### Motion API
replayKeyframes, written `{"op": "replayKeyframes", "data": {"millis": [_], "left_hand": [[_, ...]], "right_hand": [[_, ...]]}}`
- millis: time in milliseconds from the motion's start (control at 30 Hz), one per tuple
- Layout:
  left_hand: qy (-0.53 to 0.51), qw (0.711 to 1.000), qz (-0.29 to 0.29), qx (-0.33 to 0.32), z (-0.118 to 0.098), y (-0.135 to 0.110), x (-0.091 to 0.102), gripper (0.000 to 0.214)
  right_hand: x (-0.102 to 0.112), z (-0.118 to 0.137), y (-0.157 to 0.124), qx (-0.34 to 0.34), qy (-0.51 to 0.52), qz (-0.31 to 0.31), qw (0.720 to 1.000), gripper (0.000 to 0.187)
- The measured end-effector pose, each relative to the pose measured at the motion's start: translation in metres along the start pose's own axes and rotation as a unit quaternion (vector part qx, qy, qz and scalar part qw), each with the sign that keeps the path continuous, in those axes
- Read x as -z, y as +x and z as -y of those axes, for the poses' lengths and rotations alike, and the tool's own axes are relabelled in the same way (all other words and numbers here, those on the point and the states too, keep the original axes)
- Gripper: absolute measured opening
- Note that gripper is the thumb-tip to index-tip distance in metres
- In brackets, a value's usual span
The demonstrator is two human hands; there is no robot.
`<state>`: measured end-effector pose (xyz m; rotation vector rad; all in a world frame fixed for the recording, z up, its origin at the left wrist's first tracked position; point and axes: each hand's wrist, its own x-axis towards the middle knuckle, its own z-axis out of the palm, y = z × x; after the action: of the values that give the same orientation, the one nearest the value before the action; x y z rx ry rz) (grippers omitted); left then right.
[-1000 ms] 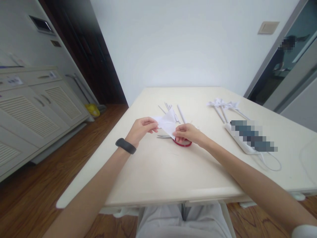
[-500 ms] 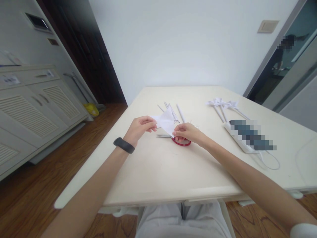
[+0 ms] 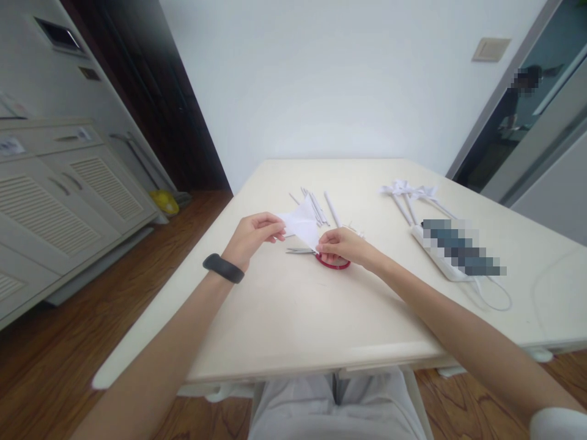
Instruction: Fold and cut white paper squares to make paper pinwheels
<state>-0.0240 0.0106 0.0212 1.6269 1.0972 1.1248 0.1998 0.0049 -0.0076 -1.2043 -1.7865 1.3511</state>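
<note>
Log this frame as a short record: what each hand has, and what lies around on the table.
Left hand: pinching the left end of the white paper; black band on the wrist
Right hand: pinching the paper's lower right corner
Scissors: red-handled, on the table, partly hidden by the right hand
Beyond the paper: thin white sticks, a thicker white tube
Far right: white ruffled shapes on stems
Nearer right: white object with cord, partly pixelated

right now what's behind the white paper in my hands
Behind the white paper, pinched by your left hand and right hand, thin white sticks show past its upper and right edges. Whatever the paper covers, including parts of some sticks, can't be seen.
</note>
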Motion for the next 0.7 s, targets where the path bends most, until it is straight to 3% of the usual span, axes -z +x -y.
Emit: {"op": "replayKeyframes", "data": {"millis": [467, 700], "left_hand": [[-0.002, 1.0, -0.008, 0.001, -0.001, 0.0, 0.0, 0.014], [0.044, 0.996, 0.031, -0.069, -0.006, -0.003, -0.006, 0.014]], "right_hand": [[0.001, 0.003, -0.002, -0.003, -0.001, 0.004, 1.0, 0.016], [0.007, 0.016, -0.008, 0.041, 0.053, -0.025, 0.997, 0.012]]}}
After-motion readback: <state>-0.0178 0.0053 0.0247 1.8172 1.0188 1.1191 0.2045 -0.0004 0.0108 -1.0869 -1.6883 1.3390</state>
